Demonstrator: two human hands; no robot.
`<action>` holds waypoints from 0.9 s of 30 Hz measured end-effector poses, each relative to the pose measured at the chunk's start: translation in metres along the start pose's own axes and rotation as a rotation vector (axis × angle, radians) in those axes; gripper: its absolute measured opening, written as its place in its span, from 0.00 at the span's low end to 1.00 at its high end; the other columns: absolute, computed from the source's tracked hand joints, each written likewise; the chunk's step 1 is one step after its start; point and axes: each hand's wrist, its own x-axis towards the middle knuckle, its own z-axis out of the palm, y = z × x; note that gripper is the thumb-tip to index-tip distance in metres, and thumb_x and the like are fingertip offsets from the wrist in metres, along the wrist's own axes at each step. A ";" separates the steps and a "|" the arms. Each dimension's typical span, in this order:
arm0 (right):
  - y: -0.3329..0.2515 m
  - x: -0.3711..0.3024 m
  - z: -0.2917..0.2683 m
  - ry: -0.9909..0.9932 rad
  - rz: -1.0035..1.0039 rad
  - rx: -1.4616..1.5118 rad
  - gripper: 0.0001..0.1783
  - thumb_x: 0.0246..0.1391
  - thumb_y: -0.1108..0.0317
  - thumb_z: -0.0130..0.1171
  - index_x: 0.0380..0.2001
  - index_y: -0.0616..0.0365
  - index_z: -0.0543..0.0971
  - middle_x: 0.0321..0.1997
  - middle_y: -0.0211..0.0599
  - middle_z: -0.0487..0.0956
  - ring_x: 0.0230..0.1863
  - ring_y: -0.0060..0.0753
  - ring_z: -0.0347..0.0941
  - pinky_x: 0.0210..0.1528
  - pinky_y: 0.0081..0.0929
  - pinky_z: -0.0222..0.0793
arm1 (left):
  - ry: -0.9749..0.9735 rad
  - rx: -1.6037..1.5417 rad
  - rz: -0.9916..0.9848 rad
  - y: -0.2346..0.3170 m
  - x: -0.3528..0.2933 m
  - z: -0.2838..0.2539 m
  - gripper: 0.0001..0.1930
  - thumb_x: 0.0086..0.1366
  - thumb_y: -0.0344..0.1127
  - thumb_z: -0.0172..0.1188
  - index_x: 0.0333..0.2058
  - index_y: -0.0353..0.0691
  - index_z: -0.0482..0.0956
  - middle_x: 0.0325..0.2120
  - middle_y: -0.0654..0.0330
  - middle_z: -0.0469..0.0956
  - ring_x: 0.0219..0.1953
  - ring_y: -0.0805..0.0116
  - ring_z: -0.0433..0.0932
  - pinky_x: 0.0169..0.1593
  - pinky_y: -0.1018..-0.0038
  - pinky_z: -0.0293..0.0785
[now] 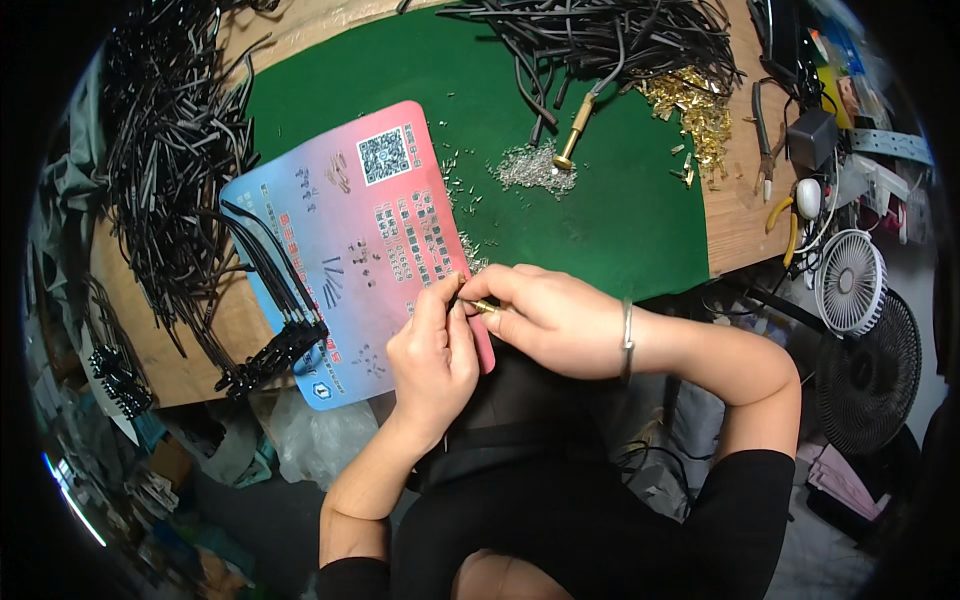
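Observation:
My left hand (436, 345) and my right hand (550, 318) meet over the near right edge of a pink and blue printed mat (350, 240). A small brass-coloured fitting (484, 306) sits between my right thumb and fingers, pointing toward the left hand. The left thumb and fingertips are pinched at its other end, around something dark and thin, mostly hidden. Several black cables (265, 250) lie on the mat's left part. Beyond the hands, a brass-coloured rod-shaped tool (577, 130) rests with its tip beside a pile of tiny silver metal pieces (535, 170).
A green mat (600, 240) covers much of the wooden table (745, 210). Black cables are heaped at the left (170, 160) and far side (620, 35). Gold-coloured terminals (705, 120) lie at the far right. Pliers (780, 215) and a white fan (850, 282) are on the right.

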 end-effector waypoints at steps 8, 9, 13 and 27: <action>-0.023 -0.035 -0.011 -0.002 0.069 -0.339 0.17 0.56 0.65 0.47 0.48 0.55 0.65 0.36 0.52 0.67 0.26 0.55 0.73 0.32 0.45 0.73 | 0.026 0.074 -0.065 0.001 0.008 -0.010 0.13 0.62 0.24 0.47 0.46 0.33 0.68 0.29 0.53 0.79 0.31 0.61 0.81 0.34 0.71 0.76; -0.022 -0.038 -0.015 0.058 0.044 -0.356 0.18 0.55 0.65 0.47 0.49 0.55 0.64 0.36 0.52 0.67 0.26 0.55 0.73 0.31 0.44 0.73 | 0.026 0.034 -0.068 0.005 0.010 -0.012 0.12 0.63 0.24 0.47 0.46 0.33 0.68 0.29 0.53 0.79 0.31 0.62 0.81 0.35 0.71 0.75; 0.007 -0.022 -0.016 0.244 -0.043 -0.428 0.20 0.53 0.64 0.52 0.49 0.56 0.66 0.36 0.47 0.67 0.27 0.51 0.73 0.29 0.42 0.73 | -0.052 -0.088 0.037 0.006 0.019 0.000 0.11 0.63 0.24 0.47 0.44 0.33 0.69 0.28 0.53 0.79 0.33 0.64 0.80 0.37 0.72 0.74; 0.031 -0.032 -0.025 0.335 -0.107 -0.238 0.15 0.54 0.62 0.52 0.42 0.58 0.72 0.34 0.42 0.69 0.31 0.43 0.72 0.33 0.35 0.70 | -0.010 0.282 -0.093 0.052 0.222 0.066 0.25 0.49 0.32 0.52 0.40 0.15 0.58 0.34 0.30 0.74 0.40 0.40 0.76 0.47 0.59 0.71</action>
